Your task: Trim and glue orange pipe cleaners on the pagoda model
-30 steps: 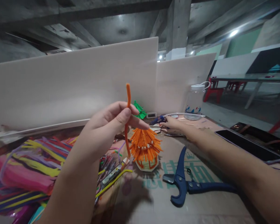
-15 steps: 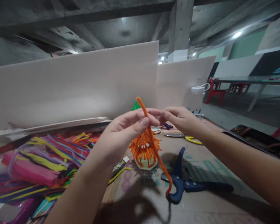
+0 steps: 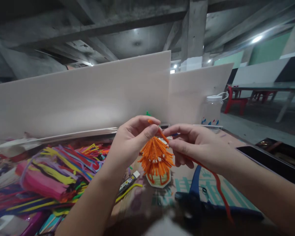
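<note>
Between my two hands runs an orange pipe cleaner (image 3: 164,135). My left hand (image 3: 137,134) pinches it close to one end with thumb and fingers. My right hand (image 3: 194,141) grips it a little further along, and its long tail hangs below the right wrist. Just behind and beneath the hands stands a small house-like model (image 3: 158,178) with a shaggy roof of orange pipe-cleaner pieces and a pale octagonal base. A green tip (image 3: 148,113) shows above my left fingers; the hands hide what lies under it.
Blue-handled cutters (image 3: 195,196) lie on the cardboard in front. At left is a heap of coloured pipe cleaners (image 3: 61,160), with a boxed utility blade or similar strip (image 3: 130,182) beside a yellow pipe cleaner (image 3: 130,190). A clear bottle (image 3: 212,111) and a dark phone-like slab (image 3: 270,164) are right.
My right hand has come down and toward the left hand, taking hold of the orange pipe cleaner. Its tail has swung from the cutters to below my right forearm. The view shifted slightly.
</note>
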### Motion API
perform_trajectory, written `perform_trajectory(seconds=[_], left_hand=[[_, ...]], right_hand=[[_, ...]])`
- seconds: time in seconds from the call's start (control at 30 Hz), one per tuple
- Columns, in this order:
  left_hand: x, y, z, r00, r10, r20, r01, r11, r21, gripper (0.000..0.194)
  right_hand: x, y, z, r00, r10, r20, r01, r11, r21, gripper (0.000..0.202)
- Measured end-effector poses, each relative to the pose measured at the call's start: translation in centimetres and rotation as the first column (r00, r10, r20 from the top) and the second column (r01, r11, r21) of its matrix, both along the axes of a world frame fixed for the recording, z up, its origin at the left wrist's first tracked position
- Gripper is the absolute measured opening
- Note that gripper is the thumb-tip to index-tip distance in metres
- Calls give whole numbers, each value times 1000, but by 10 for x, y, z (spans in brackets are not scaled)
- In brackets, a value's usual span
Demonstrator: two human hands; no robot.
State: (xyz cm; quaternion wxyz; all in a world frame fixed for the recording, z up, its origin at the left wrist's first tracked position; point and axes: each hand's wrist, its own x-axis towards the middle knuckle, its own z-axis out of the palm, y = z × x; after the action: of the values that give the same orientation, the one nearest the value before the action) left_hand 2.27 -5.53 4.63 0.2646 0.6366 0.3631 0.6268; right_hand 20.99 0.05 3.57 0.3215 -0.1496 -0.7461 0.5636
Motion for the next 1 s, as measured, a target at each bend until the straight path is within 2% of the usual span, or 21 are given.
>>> perform_trajectory(seconds=[0.13, 0.27, 0.33, 0.4, 0.47, 0.5, 0.57, 0.67, 0.77, 0.83, 1.0], left_hand=[[-5, 10, -4, 999, 26, -28, -28, 997, -77, 24], [-7, 10, -4, 993, 48, -107, -56, 996, -74, 25], [-10, 10, -3, 981, 104, -162, -112, 993, -41, 25], [-18, 12, -2, 960, 182, -214, -188, 982, -10, 26], [-28, 17, -2, 932, 249, -264, -256, 967, 8, 32], [-33, 20, -3, 916, 273, -295, -282, 959, 13, 34], [-43, 27, -5, 874, 298, -383, -315, 949, 18, 36], [-53, 37, -10, 848, 221, -482, -287, 956, -66, 39], [-55, 42, -15, 869, 58, -492, -158, 974, -165, 33], [-54, 45, -18, 882, -3, -471, -95, 978, -183, 26], [-48, 49, -24, 893, 14, -450, -99, 981, -165, 24]], right_hand=[[1, 12, -6, 997, -44, 65, 39, 996, 84, 20], [0, 11, -6, 989, -50, 139, 30, 988, 149, 20], [0, 7, -6, 980, -110, 168, 61, 961, 269, 23], [0, 4, -7, 955, -235, 183, 126, 875, 467, 25], [-1, 3, -10, 915, -354, 194, 158, 757, 635, 26], [-2, 4, -11, 898, -390, 203, 155, 713, 684, 27], [-4, 8, -15, 875, -427, 231, 136, 672, 728, 29], [-9, 15, -20, 849, -463, 255, 136, 657, 741, 30], [-12, 17, -24, 831, -486, 272, 146, 661, 736, 31], [-13, 16, -25, 820, -493, 290, 141, 665, 733, 31], [-16, 12, -27, 803, -503, 319, 135, 674, 726, 30]])
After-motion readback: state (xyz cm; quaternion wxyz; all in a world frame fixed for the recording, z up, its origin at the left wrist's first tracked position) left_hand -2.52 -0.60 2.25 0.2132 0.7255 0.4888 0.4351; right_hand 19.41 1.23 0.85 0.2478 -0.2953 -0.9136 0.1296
